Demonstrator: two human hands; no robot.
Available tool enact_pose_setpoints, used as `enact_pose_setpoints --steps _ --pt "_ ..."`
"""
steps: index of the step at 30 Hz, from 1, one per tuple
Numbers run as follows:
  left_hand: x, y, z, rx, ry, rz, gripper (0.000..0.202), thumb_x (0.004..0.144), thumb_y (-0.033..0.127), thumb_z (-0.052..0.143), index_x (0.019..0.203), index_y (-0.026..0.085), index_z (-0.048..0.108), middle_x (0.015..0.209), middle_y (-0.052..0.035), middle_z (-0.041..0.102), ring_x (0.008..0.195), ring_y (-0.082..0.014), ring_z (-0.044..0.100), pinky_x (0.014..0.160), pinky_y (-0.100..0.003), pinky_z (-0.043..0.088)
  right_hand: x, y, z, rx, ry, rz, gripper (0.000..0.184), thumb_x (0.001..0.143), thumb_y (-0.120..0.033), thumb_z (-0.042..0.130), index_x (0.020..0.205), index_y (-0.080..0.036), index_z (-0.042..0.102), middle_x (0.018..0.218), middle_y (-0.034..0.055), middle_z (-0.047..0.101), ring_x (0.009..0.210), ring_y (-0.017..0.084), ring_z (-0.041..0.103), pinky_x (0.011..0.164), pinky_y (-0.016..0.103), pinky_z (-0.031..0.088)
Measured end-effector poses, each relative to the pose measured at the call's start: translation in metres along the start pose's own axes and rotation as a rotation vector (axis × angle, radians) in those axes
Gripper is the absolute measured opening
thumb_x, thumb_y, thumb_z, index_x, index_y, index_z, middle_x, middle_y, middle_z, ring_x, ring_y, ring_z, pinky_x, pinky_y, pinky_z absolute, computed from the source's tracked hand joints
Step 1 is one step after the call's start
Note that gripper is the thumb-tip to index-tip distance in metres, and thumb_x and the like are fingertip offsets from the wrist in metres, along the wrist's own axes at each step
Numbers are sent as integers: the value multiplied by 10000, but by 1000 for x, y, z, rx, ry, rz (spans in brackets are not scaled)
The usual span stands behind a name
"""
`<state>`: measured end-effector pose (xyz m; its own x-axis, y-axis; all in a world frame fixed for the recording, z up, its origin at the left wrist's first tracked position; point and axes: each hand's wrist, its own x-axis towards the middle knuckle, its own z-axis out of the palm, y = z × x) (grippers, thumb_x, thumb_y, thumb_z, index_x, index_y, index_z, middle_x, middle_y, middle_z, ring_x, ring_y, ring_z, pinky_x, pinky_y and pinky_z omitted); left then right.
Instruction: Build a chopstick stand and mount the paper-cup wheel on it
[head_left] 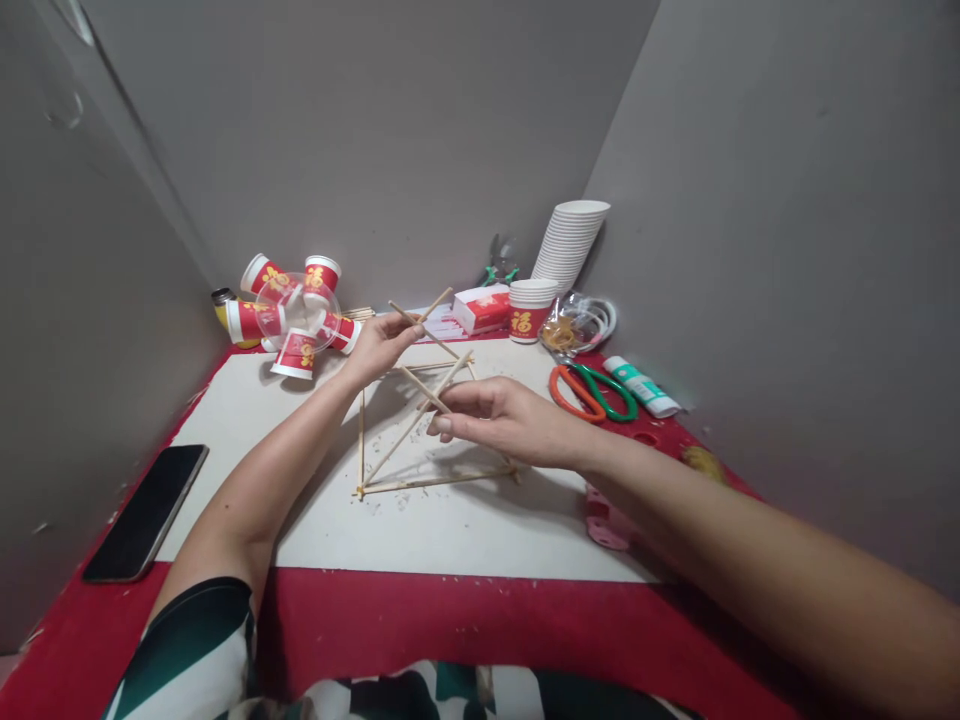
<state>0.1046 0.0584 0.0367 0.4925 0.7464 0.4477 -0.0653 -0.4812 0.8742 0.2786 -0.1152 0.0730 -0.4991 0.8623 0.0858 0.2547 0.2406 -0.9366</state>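
Observation:
A frame of thin wooden sticks point(439, 481) stands on a white board point(322, 540). Its base is four-sided, with yellowish ties at the corners, and more sticks slant upward from it. My left hand point(384, 345) pinches two of these sticks near their upper crossing, at the far side. Closer to me, my right hand point(491, 412) has its thumb and fingers closed around a second crossing of slanted sticks point(426, 390). The right hand and forearm partly hide the frame's right side. Small shavings lie on the board inside the base.
A phone point(146, 515) lies at left. Behind it stands a cluster of red paper cups point(296, 352) around a clear disc. At back right are stacked cups point(571, 245), a red-white box point(481, 308) and pliers point(500, 265). Scissors point(600, 392) and a white-green tube point(641, 387) lie right.

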Motion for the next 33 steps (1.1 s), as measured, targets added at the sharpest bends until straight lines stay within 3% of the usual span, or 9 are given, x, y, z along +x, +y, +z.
enact_pose_setpoints --steps 8,13,20,28,33 --pt "-1 -6 1 63 33 15 319 762 443 796 912 161 783 888 -54 781 843 -186 700 861 -335 552 1 2 9 75 42 -17 364 895 -519 675 918 -157 700 861 55 719 820 172 683 804 329 557" --pt "-4 0 3 87 58 18 304 780 439 769 916 167 775 886 -46 780 844 -182 689 826 -312 547 -8 -5 6 -43 39 -34 416 910 -566 650 926 -158 731 868 56 724 848 192 677 799 326 550" --pt "-3 -1 3 81 73 36 349 792 499 755 849 155 739 800 -38 748 755 -154 655 773 -289 530 -23 -17 -6 -292 -50 -64 368 963 -510 590 985 -192 773 867 40 734 865 208 661 788 317 538" --pt "5 -14 2 55 88 -10 424 781 554 775 905 149 748 851 -59 743 782 -163 668 776 -308 544 -28 -18 -10 -363 -69 -27 299 952 -452 599 978 -202 761 811 22 706 755 180 614 713 300 497" --pt "8 -19 2 58 88 -3 441 784 567 784 942 157 757 856 -41 733 778 -144 664 747 -280 563 -33 -9 -9 -394 -74 -16 284 956 -376 559 1003 -175 755 867 44 724 780 174 621 748 295 485"
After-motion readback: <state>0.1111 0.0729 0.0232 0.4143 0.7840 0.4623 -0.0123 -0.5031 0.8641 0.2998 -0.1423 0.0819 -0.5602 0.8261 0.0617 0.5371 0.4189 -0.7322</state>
